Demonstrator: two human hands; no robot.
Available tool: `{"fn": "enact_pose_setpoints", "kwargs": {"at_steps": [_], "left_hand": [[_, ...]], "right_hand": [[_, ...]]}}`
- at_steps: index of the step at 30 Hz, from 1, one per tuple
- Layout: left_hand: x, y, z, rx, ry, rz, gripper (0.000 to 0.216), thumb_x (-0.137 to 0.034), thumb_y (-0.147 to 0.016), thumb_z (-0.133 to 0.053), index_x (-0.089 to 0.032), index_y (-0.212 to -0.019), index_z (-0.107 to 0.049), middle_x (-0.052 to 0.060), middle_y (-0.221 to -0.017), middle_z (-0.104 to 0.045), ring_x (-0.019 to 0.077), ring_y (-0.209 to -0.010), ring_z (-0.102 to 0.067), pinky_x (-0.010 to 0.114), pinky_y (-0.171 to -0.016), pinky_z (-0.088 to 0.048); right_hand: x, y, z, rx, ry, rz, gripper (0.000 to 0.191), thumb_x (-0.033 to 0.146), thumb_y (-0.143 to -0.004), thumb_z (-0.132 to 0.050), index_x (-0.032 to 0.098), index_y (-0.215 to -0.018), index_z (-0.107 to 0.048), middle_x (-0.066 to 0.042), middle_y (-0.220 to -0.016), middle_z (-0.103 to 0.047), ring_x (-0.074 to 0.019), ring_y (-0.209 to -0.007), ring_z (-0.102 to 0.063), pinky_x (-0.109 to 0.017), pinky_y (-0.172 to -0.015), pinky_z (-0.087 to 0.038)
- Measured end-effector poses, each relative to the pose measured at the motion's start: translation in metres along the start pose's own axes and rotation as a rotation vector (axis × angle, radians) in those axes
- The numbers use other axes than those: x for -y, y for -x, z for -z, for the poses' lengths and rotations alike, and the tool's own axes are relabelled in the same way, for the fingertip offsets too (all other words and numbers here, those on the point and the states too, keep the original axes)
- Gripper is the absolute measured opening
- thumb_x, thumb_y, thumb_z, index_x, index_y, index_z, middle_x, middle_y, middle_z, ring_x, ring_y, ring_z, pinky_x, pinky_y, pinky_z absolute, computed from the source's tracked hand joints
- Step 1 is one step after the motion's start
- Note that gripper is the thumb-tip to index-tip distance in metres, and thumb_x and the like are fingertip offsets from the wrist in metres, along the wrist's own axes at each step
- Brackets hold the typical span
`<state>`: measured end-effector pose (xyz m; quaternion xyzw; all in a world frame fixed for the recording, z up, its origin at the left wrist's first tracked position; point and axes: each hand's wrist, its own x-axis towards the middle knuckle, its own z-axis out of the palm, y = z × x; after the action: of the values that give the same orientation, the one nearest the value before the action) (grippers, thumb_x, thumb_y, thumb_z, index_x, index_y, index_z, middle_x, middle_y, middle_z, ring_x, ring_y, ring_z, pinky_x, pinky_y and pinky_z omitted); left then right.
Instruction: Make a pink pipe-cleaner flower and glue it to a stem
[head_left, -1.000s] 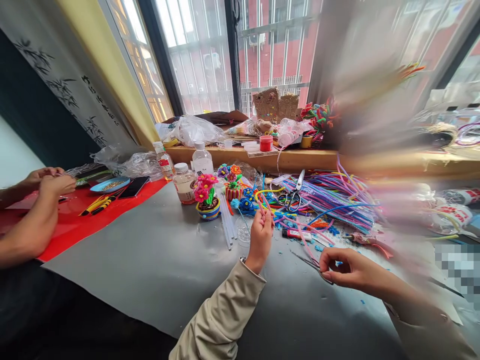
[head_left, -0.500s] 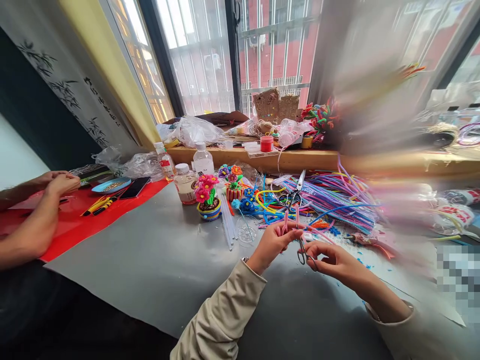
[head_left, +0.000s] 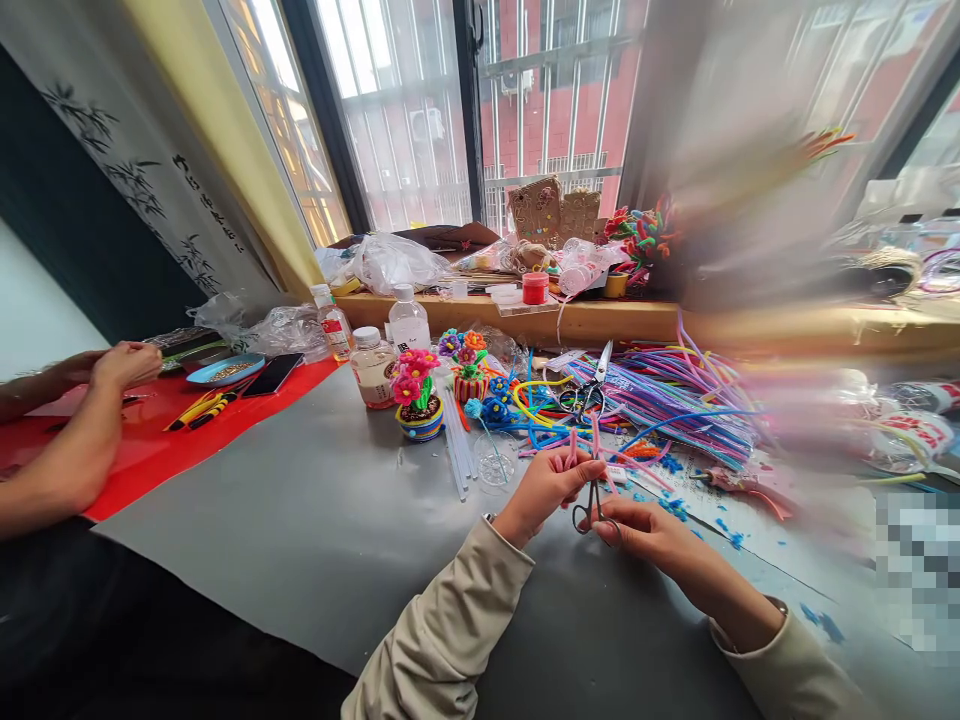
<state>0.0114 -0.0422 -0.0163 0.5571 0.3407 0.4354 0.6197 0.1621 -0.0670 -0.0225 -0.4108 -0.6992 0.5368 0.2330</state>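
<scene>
My left hand (head_left: 541,494) is closed in a pinch on pink pipe cleaners (head_left: 596,436), whose fuzzy ends stick up above the fingers. Just to its right, my right hand (head_left: 651,534) holds a small metal tool with scissor handles (head_left: 594,498). Its two finger rings point down and its shanks run up to the left fingertips. The tips of the tool are hidden behind fingers and pink fuzz, so whether it is scissors or forceps I cannot tell. Beyond both hands, larger black-handled scissors (head_left: 592,390) lie on loose pipe cleaners.
A bundle of pastel pipe cleaners (head_left: 675,400) lies at the back right, with blue scraps (head_left: 675,508) nearby. Pipe-cleaner flower pots (head_left: 420,420) and bottles (head_left: 373,365) stand back left. A co-worker's hands (head_left: 124,365) are at far left, by a blue dish (head_left: 225,370).
My right hand has shifted slightly left and down, and the scissor-handled tool has swung, its rings now lower left and spread. My left hand stays on the pink pipe cleaners.
</scene>
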Motion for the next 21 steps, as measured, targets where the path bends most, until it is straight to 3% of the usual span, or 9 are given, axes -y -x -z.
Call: {"fn": "enact_pose_setpoints", "kwargs": {"at_steps": [3, 9, 12, 16, 21], "left_hand": [[0.000, 0.000, 0.000, -0.013, -0.033, -0.002, 0.030, -0.040, -0.067, -0.055, -0.010, -0.068, -0.053, -0.008, -0.044, -0.032, 0.0018, -0.037, -0.024, 0.018, -0.037, -0.019], [0.004, -0.005, 0.001, -0.052, -0.039, -0.028, 0.050, -0.048, -0.073, -0.041, -0.012, -0.108, -0.046, -0.007, -0.052, -0.031, 0.0039, -0.042, -0.027, 0.018, -0.039, -0.023], [0.007, -0.006, 0.003, -0.123, -0.144, -0.111, 0.044, -0.047, -0.077, -0.034, -0.013, -0.102, -0.049, -0.004, -0.057, -0.037, 0.0050, -0.045, -0.031, 0.019, -0.043, -0.029], [0.006, -0.004, 0.005, -0.285, -0.485, -0.272, 0.035, -0.039, -0.080, -0.034, -0.013, -0.077, -0.059, 0.002, -0.068, -0.052, 0.0073, -0.055, -0.041, 0.021, -0.056, -0.035], [0.004, 0.000, 0.005, -0.397, -0.731, -0.367, 0.026, -0.029, -0.080, -0.039, -0.015, -0.089, -0.059, 0.003, -0.069, -0.059, 0.0108, -0.063, -0.048, 0.022, -0.062, -0.038]], "right_hand": [[0.003, 0.001, -0.004, -0.017, -0.067, -0.034, 0.030, 0.046, -0.070, -0.050, 0.019, -0.076, -0.060, 0.000, -0.072, -0.050, -0.0122, -0.066, -0.042, -0.023, -0.060, -0.033], [-0.003, 0.001, -0.001, -0.224, -0.264, -0.017, 0.024, 0.042, -0.065, -0.057, 0.018, -0.069, -0.056, 0.000, -0.075, -0.053, -0.0102, -0.061, -0.042, -0.022, -0.056, -0.034], [-0.007, 0.003, 0.008, -0.291, -0.327, -0.007, 0.023, 0.039, -0.067, -0.056, 0.019, -0.078, -0.057, 0.000, -0.075, -0.052, -0.0095, -0.060, -0.040, -0.022, -0.056, -0.034], [-0.009, 0.005, 0.015, -0.386, -0.321, 0.021, 0.022, 0.037, -0.066, -0.058, 0.019, -0.078, -0.056, 0.000, -0.076, -0.051, -0.0099, -0.063, -0.040, -0.021, -0.056, -0.033], [-0.006, 0.005, 0.014, -0.373, -0.226, -0.005, 0.027, 0.043, -0.067, -0.054, 0.017, -0.068, -0.053, 0.002, -0.064, -0.046, -0.0093, -0.057, -0.037, -0.021, -0.052, -0.031]]}}
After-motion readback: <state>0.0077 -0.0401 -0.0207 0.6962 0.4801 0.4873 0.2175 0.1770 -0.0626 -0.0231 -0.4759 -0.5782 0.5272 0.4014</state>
